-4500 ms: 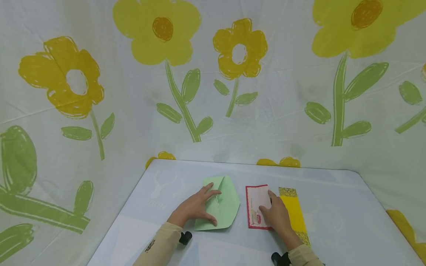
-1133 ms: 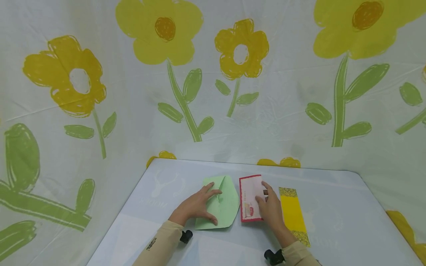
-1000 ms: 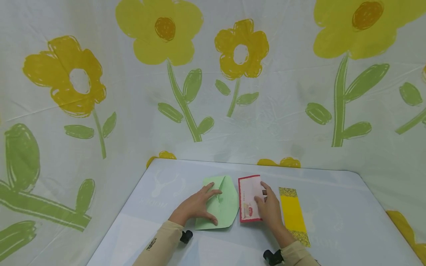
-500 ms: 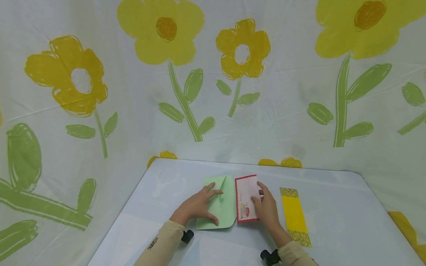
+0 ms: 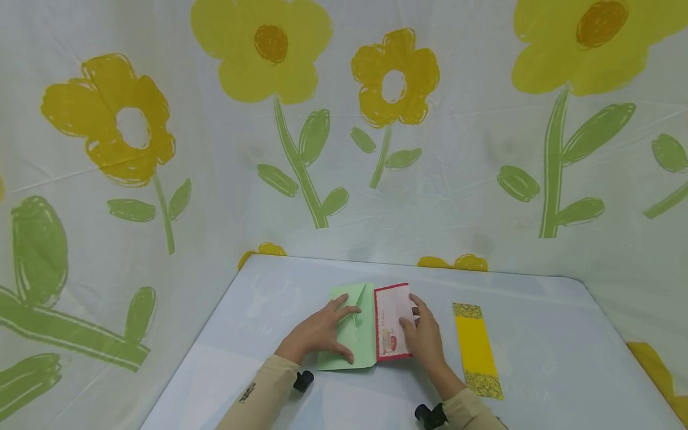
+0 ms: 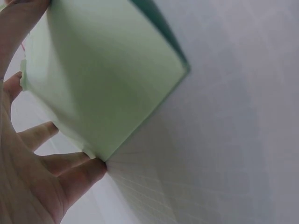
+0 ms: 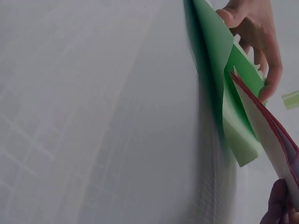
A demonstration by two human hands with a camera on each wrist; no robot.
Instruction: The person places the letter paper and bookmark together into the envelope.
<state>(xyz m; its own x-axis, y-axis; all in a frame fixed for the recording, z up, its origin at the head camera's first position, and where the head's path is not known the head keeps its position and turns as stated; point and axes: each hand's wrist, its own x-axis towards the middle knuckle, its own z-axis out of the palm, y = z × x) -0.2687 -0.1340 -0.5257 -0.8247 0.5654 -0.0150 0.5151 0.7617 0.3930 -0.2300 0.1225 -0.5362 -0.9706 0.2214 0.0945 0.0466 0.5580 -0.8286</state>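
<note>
Shifted toward the left hand [image 5: 316, 332] since the earlier frame, together with the right hand [image 5: 424, 343]: folded white paper card with red border [image 5: 389, 319]. Pinched between right thumb and fingers, leading edge at the mouth of the light-green paper envelope [image 5: 368, 337]; contact not determinable. Laid on the envelope: left hand, fingers spread, tips touching the paper. Located to the right of the right hand, well apart: flat yellow rectangular strip with dark-patterned ends [image 5: 477, 349]. Beneath both hands: pale smooth tabletop [image 5: 559, 340].
</note>
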